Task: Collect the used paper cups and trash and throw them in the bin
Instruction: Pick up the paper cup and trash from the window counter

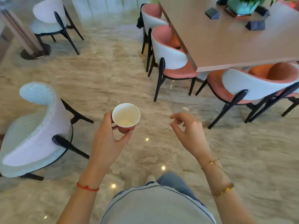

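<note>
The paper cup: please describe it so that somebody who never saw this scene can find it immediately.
Start at the long table at the upper right, then come down over the marble floor to the two hands in the middle. The left hand holds the paper cup upright. It alone is small and round, white inside, pinkish-red outside.

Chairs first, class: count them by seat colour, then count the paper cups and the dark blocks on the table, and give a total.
Pink-seated chairs: 3
Pale blue-grey chairs: 2
Paper cups, held in the left hand: 1
Dark blocks on the table: 5, one partly hidden
Total: 11
</note>
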`<state>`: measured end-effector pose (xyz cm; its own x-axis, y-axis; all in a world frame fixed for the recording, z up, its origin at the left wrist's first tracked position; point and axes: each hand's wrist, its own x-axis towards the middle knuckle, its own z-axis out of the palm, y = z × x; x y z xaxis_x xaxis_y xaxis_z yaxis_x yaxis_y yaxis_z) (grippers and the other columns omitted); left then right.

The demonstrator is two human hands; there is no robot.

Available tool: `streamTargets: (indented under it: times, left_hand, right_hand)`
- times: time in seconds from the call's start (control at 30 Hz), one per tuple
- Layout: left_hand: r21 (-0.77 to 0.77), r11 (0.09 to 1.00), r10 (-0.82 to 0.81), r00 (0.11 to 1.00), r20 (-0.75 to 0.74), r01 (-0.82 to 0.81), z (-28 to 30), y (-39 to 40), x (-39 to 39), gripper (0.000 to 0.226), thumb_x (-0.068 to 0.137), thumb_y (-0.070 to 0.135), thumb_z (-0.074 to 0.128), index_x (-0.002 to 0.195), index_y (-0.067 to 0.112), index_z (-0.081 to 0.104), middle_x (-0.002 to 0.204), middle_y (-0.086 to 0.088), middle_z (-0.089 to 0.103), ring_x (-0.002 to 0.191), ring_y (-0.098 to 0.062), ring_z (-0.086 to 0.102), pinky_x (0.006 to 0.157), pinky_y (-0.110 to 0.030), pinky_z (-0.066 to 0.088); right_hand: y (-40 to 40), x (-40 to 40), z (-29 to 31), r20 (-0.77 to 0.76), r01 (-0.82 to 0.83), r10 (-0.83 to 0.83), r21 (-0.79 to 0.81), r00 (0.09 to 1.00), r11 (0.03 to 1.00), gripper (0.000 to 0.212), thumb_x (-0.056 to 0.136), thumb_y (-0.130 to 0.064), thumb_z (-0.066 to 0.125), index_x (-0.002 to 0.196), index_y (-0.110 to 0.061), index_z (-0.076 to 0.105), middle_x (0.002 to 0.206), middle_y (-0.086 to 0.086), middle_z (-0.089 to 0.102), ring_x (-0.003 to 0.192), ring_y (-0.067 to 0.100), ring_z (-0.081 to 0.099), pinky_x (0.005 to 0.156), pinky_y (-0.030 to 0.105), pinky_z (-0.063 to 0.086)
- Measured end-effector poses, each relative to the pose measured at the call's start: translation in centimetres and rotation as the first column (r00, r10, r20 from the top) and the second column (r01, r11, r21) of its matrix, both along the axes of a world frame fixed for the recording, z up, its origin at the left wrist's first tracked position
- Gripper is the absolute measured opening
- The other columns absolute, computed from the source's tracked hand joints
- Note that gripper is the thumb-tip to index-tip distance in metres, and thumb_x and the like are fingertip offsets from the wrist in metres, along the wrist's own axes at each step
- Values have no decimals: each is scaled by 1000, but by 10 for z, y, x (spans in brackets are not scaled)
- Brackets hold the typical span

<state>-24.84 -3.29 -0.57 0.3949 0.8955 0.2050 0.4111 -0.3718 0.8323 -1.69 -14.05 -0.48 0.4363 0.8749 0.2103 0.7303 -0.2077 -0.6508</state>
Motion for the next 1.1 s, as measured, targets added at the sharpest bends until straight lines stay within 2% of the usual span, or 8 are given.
streamTargets:
  times: [0.1,0.3,0.5,0.67,0.87,0.93,1.03,1.1]
  left_hand:
    - [-24,1000,-4,1000,-3,4,4,60,28,66,70,38,80,119,47,37,112,39,48,100,13,55,74,-5,44]
    - [-1,999,52,999,-13,-52,-10,182,89,69,70,31,82,121,44,37,111,35,49,99,15,54,73,0,41]
    - [13,995,100,995,-2,-100,-4,327,161,66,70,30,81,119,42,39,110,38,51,99,7,58,75,-4,43]
    - [35,987,159,987,21,-159,16,446,209,64,71,31,79,121,38,40,113,30,52,98,12,56,75,-3,43]
    - [-26,978,206,978,36,-205,14,569,250,65,72,33,80,123,39,40,111,40,50,101,12,56,75,-3,43]
    - [-23,978,207,978,34,-207,9,612,264,65,72,34,80,123,38,40,113,37,50,102,11,55,76,-3,43]
    - [-8,979,204,979,21,-204,-1,683,283,64,72,33,80,124,36,41,115,27,54,103,10,56,75,-2,41]
    - [-11,981,192,981,25,-192,-6,737,295,64,73,32,79,125,33,42,117,22,55,104,5,57,78,-5,44]
  right_hand:
    - [65,29,6,8,-12,12,16,1000,1000,15,88,-16,66,102,-20,65,83,-10,57,81,3,54,75,9,41]
    - [204,96,-7,-5,-67,67,25,998,997,18,87,-16,66,104,-22,64,84,-10,60,83,2,54,73,5,38]
    - [365,168,-4,-56,-123,129,96,990,988,15,87,-14,67,101,-20,65,84,-8,61,82,2,56,72,7,42]
    - [507,219,13,-72,-202,214,138,974,970,11,86,-8,67,94,-15,66,83,-7,62,78,4,59,69,12,47]
    - [646,261,13,-190,-242,259,112,947,964,4,86,-10,68,88,-14,66,85,-5,67,77,4,59,67,8,45]
    - [690,274,8,-220,-236,254,103,942,966,4,87,-11,67,88,-15,67,86,-5,68,77,4,60,68,8,45]
    - [759,293,-2,-242,-214,232,99,942,972,5,87,-11,67,89,-16,68,85,-5,69,76,4,62,71,15,50]
    - [810,306,-4,-261,-193,208,83,943,978,4,88,-13,66,90,-16,68,85,-6,69,77,10,65,74,28,55]
